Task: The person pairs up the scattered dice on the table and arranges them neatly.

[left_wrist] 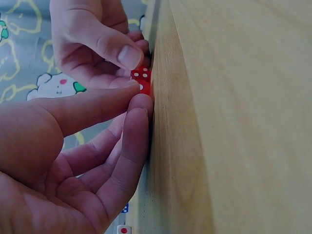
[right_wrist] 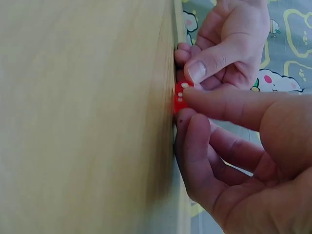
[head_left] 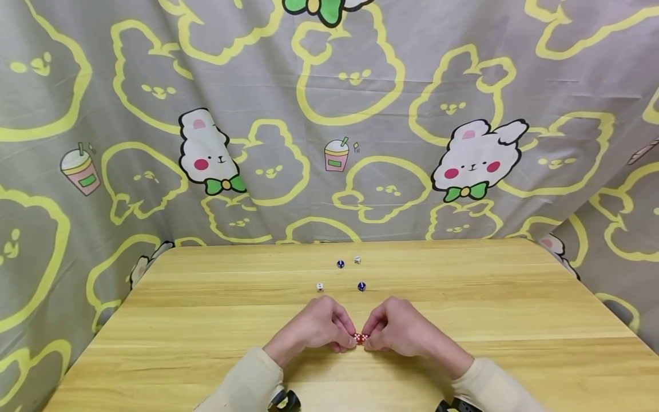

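Note:
Two red dice with white pips stand side by side on the wooden table (head_left: 216, 320), touching or nearly so. My left hand (head_left: 321, 325) pinches the left red die (left_wrist: 144, 87) between thumb and fingertip. From the other side, my right hand (head_left: 401, 327) pinches the right red die (head_left: 365, 339) in the same way. Both hands rest low at the tabletop, fingertips facing each other. In the right wrist view, red die faces (right_wrist: 179, 100) show beside the right thumb; fingers hide much of both dice.
Beyond the hands lie a white die (head_left: 320, 286) and a blue die (head_left: 362, 286). Farther back are another blue die (head_left: 340, 264) and another white die (head_left: 357, 260). A grey patterned curtain (head_left: 319, 200) hangs behind the table's far edge.

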Motion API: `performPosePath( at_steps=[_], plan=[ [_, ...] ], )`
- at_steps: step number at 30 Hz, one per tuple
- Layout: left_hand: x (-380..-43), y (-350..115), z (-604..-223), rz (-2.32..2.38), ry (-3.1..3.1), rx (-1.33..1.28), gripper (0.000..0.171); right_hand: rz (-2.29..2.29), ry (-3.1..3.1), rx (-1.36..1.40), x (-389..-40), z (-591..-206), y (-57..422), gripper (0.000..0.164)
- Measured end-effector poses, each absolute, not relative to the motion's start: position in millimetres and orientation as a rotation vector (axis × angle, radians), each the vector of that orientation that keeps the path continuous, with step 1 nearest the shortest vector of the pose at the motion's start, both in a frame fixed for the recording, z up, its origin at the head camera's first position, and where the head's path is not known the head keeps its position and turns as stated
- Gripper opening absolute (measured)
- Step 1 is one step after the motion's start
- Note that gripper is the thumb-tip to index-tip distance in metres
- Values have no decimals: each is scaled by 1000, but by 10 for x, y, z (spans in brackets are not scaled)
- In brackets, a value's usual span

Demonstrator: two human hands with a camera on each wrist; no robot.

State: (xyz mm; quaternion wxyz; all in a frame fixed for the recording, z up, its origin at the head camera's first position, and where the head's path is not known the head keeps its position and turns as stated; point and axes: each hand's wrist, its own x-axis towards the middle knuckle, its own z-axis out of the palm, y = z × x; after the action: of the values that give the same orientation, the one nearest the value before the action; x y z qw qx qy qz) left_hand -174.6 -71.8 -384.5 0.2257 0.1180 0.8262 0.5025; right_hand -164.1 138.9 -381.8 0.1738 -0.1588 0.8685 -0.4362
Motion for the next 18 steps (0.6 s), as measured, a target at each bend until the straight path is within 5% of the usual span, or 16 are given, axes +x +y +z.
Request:
performPosePath(
  at_steps=[18],
  plan=[
    [-1750,-733,-3862,1401,2268,305,14,-1388,2333,-441,-1715,-3889,1425,14]
  ],
)
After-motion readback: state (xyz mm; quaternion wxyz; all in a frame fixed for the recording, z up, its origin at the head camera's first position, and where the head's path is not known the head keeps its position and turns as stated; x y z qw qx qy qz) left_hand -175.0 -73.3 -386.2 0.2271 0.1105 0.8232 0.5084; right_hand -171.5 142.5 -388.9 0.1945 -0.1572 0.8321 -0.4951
